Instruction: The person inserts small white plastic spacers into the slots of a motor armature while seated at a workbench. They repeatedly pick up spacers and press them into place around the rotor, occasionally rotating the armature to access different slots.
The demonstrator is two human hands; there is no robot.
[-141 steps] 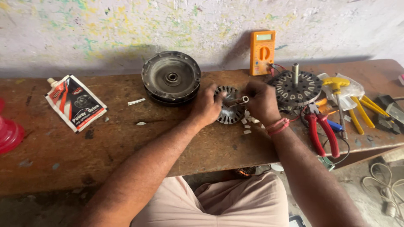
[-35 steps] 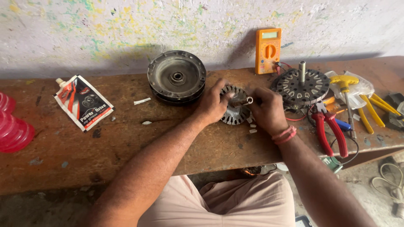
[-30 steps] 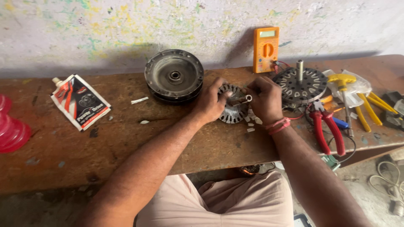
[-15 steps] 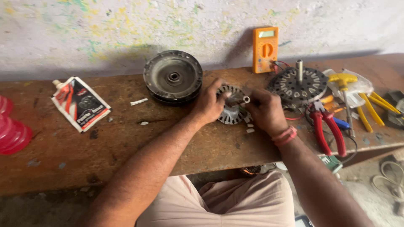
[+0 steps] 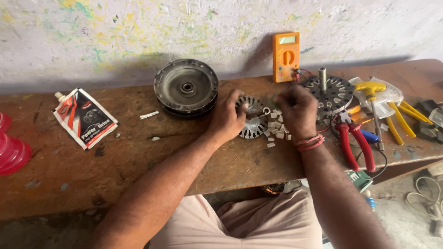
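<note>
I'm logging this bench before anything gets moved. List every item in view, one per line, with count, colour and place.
Slotted stator core: one, silver-grey, bench centre, between the hands.
Small pieces: several, white, beside the core.
Round motor housing: one, dark grey, left of the core.
Second stator with shaft: one, dark, right of the hands.
Multimeter: one, orange, against the wall.
Pliers: one, red handles, right.
Yellow-handled tools: several, far right.
Pouch: one, red, black and white, left.
Plastic object: one, pink-red, left edge.
Bench: one, brown.
Left hand: on the core.
Right hand: fingers pinched above the white pieces.
</note>
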